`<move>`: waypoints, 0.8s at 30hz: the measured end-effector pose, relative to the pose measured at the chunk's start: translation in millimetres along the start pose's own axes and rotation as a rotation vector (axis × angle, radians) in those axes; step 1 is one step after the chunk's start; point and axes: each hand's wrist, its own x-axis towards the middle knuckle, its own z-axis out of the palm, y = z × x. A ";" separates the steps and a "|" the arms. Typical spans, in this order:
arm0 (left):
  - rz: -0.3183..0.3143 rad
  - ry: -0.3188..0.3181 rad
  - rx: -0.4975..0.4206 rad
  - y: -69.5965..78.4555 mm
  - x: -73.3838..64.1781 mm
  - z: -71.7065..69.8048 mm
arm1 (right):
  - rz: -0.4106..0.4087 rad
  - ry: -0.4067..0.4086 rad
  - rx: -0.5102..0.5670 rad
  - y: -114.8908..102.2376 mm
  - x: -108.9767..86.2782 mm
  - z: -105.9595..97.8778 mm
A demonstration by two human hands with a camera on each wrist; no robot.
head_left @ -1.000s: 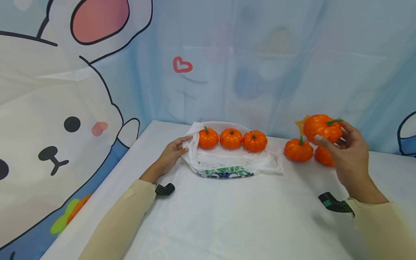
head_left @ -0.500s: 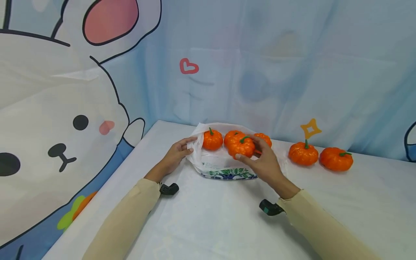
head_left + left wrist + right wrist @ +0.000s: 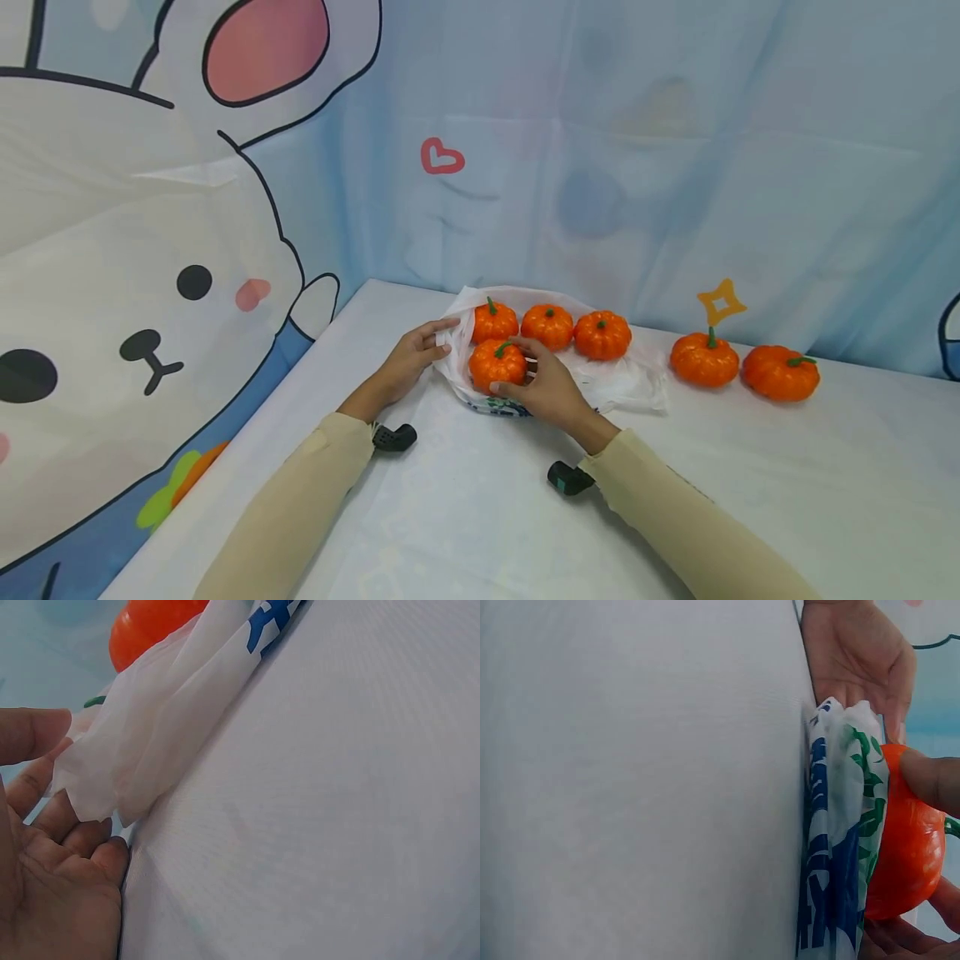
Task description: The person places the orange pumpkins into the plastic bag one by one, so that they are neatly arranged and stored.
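Note:
My right hand [image 3: 553, 385] grips an orange toy pumpkin [image 3: 495, 367] with a green stem, over the front left of a white plastic bag [image 3: 622, 387]. In the right wrist view that pumpkin [image 3: 911, 847] sits between thumb and fingers, right behind the bag's printed front [image 3: 847, 825]. My left hand [image 3: 408, 358] holds the bag's left edge; in the left wrist view its thumb and curled fingers are around the bag's corner [image 3: 97, 765]. Three more pumpkins sit in a row on the bag: left [image 3: 497, 320], middle [image 3: 547, 325] and right [image 3: 602, 333].
Two more pumpkins, one upright [image 3: 703, 360] and one tilted [image 3: 780, 372], stand on the white-covered table [image 3: 465, 508] to the right of the bag. Behind the table hangs a blue curtain [image 3: 637, 167], with a cartoon rabbit print at left.
My right hand has carried its pumpkin leftward from above the right-hand pair to the bag's front left, lowering it. The left hand stays at the bag's edge. The head view has shifted slightly.

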 end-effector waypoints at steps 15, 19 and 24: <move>0.027 -0.016 -0.018 -3.6 0.8 1.4 | -0.006 -0.099 -0.038 -3.4 -5.5 -10.8; 0.037 -0.024 -0.015 -5.5 0.5 -0.7 | -0.057 -0.074 -0.010 0.7 -19.8 -33.6; 0.033 -0.023 -0.001 -3.1 0.5 -2.3 | -0.203 0.099 -0.017 10.3 -48.7 -86.2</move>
